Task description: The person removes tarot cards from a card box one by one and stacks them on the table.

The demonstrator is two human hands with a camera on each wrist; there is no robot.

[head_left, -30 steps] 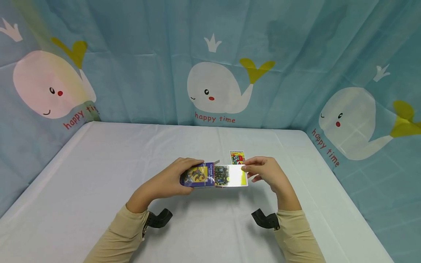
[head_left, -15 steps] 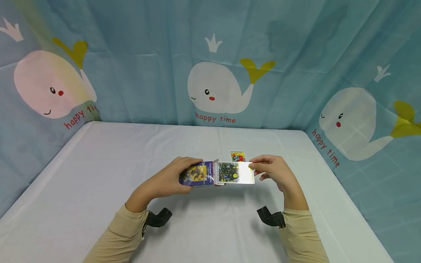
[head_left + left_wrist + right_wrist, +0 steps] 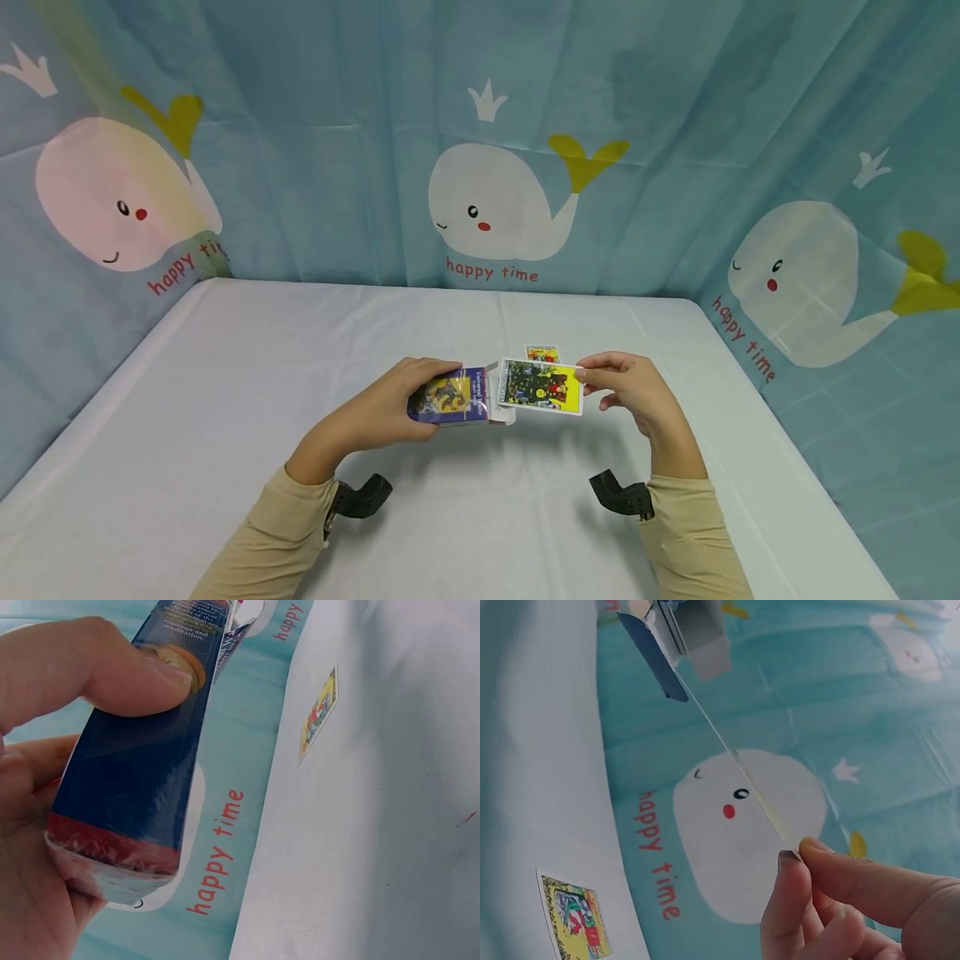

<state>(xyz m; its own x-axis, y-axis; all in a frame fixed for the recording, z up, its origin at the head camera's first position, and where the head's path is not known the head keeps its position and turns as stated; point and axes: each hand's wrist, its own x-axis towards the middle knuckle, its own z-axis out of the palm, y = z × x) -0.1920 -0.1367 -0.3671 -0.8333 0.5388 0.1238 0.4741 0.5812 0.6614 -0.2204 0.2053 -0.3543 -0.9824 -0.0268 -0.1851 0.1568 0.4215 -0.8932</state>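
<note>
My left hand grips a blue and purple tarot card box, its thumb along one narrow side in the left wrist view. The box lies sideways with its open end and loose flaps facing right. Between thumb and fingertips, my right hand pinches the right edge of a tarot card with a dark and yellow picture. The card's left end overlaps the flaps in the head view. Seen nearly edge-on in the right wrist view, the card slants from the fingertips toward the box opening.
Another tarot card lies on the white table behind the held one, partly covered by it in the head view. A blue curtain with whale prints hangs along the back and sides of the table. Each wrist wears a black camera mount.
My right hand has moved right and slightly up, drawing the card out of the box, and the card now tilts so its whole picture shows. My left hand and the box have barely moved.
</note>
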